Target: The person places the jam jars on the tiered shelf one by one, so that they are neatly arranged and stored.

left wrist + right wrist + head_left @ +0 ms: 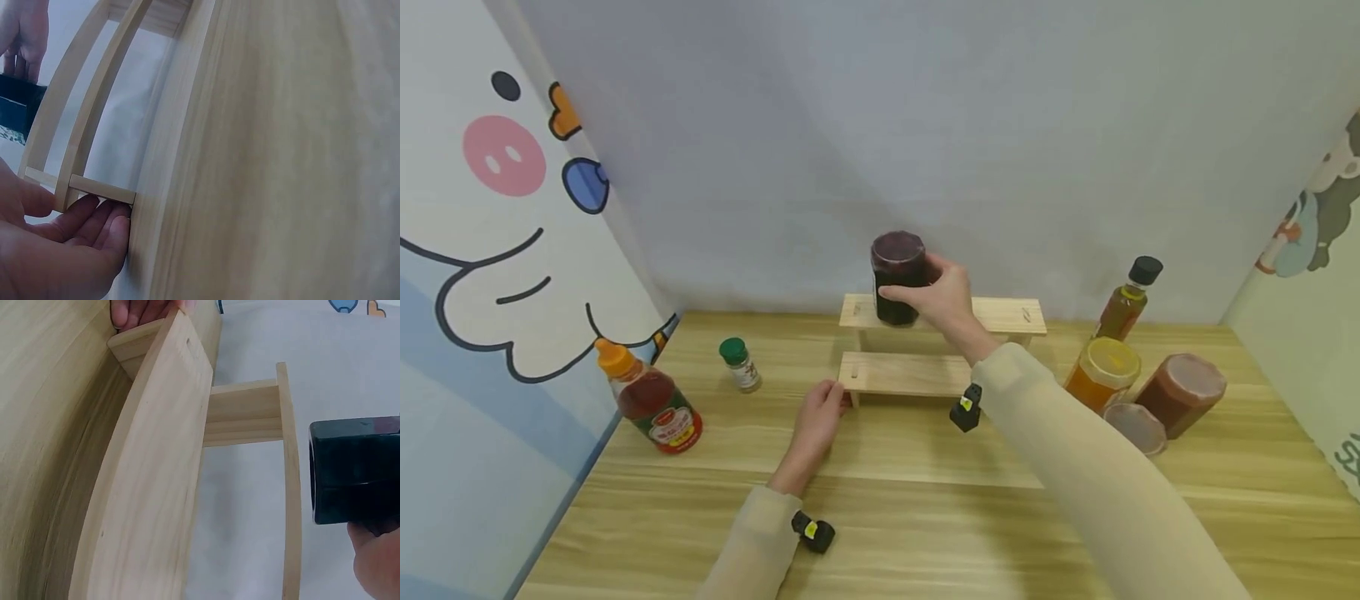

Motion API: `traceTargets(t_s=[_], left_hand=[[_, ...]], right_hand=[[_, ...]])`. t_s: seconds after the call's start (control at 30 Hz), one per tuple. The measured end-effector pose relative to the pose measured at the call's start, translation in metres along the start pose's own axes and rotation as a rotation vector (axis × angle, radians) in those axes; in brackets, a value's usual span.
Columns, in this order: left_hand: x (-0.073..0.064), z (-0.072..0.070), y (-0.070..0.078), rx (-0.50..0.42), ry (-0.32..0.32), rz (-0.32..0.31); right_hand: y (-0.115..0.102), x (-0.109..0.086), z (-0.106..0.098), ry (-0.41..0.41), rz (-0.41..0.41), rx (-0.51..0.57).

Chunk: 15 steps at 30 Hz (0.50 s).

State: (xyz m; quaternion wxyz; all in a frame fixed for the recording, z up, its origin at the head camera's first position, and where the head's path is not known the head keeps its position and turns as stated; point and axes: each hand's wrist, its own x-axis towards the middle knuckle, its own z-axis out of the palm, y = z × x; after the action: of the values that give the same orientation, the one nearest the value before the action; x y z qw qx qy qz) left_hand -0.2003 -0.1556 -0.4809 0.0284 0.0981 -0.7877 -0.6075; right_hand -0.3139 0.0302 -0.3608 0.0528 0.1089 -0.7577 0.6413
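Observation:
My right hand [951, 302] grips a dark purple jar [898, 279], thumb on its near side. In the right wrist view a narrow gap separates the jar [353, 469] from the upper step of a two-step wooden rack [910, 375]. At the rack's left end, my left hand [817, 417] holds the lower step. The left wrist view shows that hand [69, 250] with its thumb on the step board and its fingers bent against the end support. Most of the right hand's fingers are hidden behind the jar.
Left of the rack stand a red sauce bottle [658, 408] and a green-capped shaker [741, 365]. To the right are a black-capped bottle [1123, 308], a yellow-lidded jar [1101, 375], a reddish-brown jar [1180, 396] and a smaller container [1137, 427]. A pale wall [925, 125] rises behind.

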Motion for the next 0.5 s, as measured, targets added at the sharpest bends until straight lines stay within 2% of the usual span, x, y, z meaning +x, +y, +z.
traceTargets(t_s=[0.27, 0.5], left_hand=[[-0.001, 0.0, 0.0, -0.024, -0.005, 0.003], [0.0, 0.001, -0.002, -0.007, 0.013, 0.001]], right_hand=[[0.012, 0.0, 0.001, -0.069, -0.042, -0.004], [0.01, -0.005, -0.004, -0.122, -0.057, -0.031]])
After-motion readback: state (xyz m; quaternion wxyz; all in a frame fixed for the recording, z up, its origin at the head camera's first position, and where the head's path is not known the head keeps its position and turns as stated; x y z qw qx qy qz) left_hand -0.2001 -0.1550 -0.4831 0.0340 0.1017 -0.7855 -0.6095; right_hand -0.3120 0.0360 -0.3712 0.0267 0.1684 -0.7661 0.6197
